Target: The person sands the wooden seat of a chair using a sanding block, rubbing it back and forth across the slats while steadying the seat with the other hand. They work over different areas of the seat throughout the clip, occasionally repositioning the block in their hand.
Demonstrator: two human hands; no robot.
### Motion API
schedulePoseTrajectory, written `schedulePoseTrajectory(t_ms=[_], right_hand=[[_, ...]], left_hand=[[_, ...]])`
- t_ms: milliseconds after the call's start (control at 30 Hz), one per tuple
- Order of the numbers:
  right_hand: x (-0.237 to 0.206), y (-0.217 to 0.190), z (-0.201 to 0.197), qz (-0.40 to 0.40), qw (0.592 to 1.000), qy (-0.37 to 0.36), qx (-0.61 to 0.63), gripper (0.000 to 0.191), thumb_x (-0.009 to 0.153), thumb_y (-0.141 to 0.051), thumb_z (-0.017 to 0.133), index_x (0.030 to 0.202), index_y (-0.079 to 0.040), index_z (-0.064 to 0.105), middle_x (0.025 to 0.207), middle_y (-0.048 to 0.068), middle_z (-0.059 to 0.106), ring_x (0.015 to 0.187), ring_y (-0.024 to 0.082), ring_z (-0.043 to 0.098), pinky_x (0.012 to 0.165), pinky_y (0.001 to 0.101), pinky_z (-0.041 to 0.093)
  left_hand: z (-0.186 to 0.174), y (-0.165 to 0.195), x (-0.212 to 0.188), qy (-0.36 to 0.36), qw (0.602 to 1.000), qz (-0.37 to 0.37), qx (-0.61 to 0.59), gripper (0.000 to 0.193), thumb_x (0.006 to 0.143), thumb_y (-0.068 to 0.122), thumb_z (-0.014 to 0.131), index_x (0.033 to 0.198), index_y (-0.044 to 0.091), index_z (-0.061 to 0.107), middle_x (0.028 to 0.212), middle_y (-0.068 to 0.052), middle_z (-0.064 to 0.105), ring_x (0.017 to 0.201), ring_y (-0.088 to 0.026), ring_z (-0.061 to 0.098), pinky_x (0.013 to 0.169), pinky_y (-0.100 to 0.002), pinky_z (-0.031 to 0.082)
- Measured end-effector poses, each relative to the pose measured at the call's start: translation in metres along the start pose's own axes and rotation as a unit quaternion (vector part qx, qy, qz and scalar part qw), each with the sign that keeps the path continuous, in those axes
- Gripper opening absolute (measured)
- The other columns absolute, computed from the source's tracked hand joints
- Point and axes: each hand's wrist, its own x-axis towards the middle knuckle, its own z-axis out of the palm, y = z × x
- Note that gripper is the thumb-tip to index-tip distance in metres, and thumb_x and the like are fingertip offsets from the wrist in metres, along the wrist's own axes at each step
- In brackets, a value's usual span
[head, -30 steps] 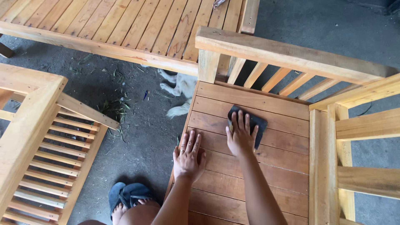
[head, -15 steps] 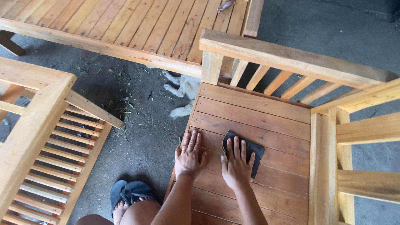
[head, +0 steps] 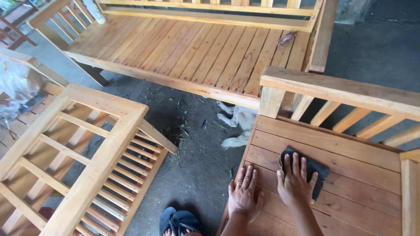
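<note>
the right hand (head: 295,185) lies flat, fingers spread, on a dark sheet of sandpaper (head: 313,172) pressed against the slatted seat of a wooden chair (head: 350,192). the left hand (head: 243,194) rests flat on the same seat, just left of the sandpaper, near the seat's left edge. beyond the chair's back rail stands a long wooden bench (head: 197,48). a white animal (head: 238,124) lies on the concrete floor (head: 192,170) between bench and chair. left of the chair stands another slatted wooden frame (head: 83,153).
</note>
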Motion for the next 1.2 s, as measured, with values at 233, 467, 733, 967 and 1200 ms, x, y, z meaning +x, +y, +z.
schedulePoseTrajectory(t_ms=[233,467,733,967,1200], right_hand=[[-0.065,0.005,-0.003,-0.064,0.997,0.029,0.021,0.066,0.094,-0.050,0.038,0.156,-0.028,0.029,0.168,0.002,0.019,0.154,0.029,0.019,0.113,0.0727,0.018],[-0.166,-0.014,-0.037,-0.089,0.995,-0.012,0.031,0.065,0.100,-0.043,0.048,0.160,-0.022,0.032,0.171,0.009,0.024,0.156,0.035,0.021,0.117,0.0714,0.016],[-0.094,-0.057,-0.075,-0.027,0.997,-0.072,0.029,0.070,0.093,-0.050,0.051,0.159,-0.035,0.032,0.170,0.010,0.015,0.153,0.038,0.013,0.113,0.0737,0.011],[-0.002,-0.043,-0.087,-0.013,0.998,-0.016,0.062,0.063,0.098,-0.049,0.048,0.157,-0.033,0.033,0.168,0.012,0.017,0.153,0.040,0.015,0.111,0.0769,0.012],[-0.069,-0.038,-0.093,-0.058,0.995,-0.040,0.073,0.056,0.105,-0.039,0.042,0.160,-0.027,0.035,0.171,0.012,0.018,0.156,0.038,0.017,0.114,0.0747,0.014]], left_hand=[[0.007,-0.006,0.001,0.028,0.999,0.016,0.015,0.082,0.095,0.044,0.051,0.165,0.019,0.016,0.174,0.001,0.007,0.159,-0.022,0.004,0.121,-0.058,0.016],[0.008,-0.018,0.012,0.109,0.990,0.042,0.081,0.078,0.097,0.047,0.052,0.164,0.020,0.023,0.173,0.003,0.016,0.157,-0.018,0.014,0.114,-0.058,0.028],[-0.028,-0.030,-0.002,0.090,0.994,0.031,0.057,0.078,0.093,0.045,0.052,0.161,0.021,0.023,0.170,0.004,0.015,0.156,-0.018,0.013,0.118,-0.052,0.025],[-0.001,-0.011,-0.006,0.068,0.996,0.023,0.050,0.081,0.091,0.045,0.052,0.163,0.024,0.024,0.173,0.004,0.015,0.155,-0.020,0.012,0.115,-0.054,0.022],[0.000,-0.014,0.004,0.108,0.993,0.043,0.023,0.067,0.100,0.035,0.045,0.162,0.022,0.024,0.173,0.001,0.014,0.160,-0.020,0.013,0.123,-0.054,0.019]])
